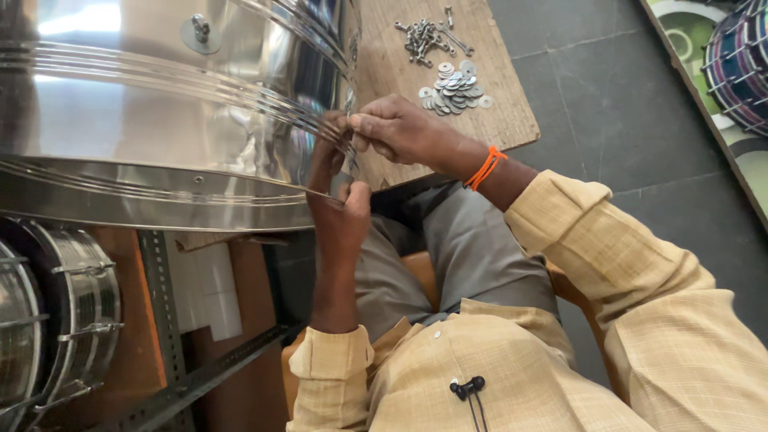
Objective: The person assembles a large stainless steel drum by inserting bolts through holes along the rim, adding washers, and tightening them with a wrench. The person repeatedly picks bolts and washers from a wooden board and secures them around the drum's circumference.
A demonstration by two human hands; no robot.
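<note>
A large shiny steel drum shell (160, 104) lies on its side over my lap and the wooden board (504, 120). My left hand (340, 212) comes up from below and grips the shell's lower rim near its open end. My right hand (396, 128) pinches something small against the shell's edge, right above the left hand; the small part is hidden by my fingers. An orange thread band (484, 168) circles my right wrist. A bolt with a washer (200, 32) sticks out of the shell's side.
A pile of flat washers (454, 86) and a heap of bolts (428, 36) lie on the board. Finished metal drums (56, 320) stand at lower left beside a slotted steel rack (164, 320). A dark drum (740, 60) sits at top right on grey floor tiles.
</note>
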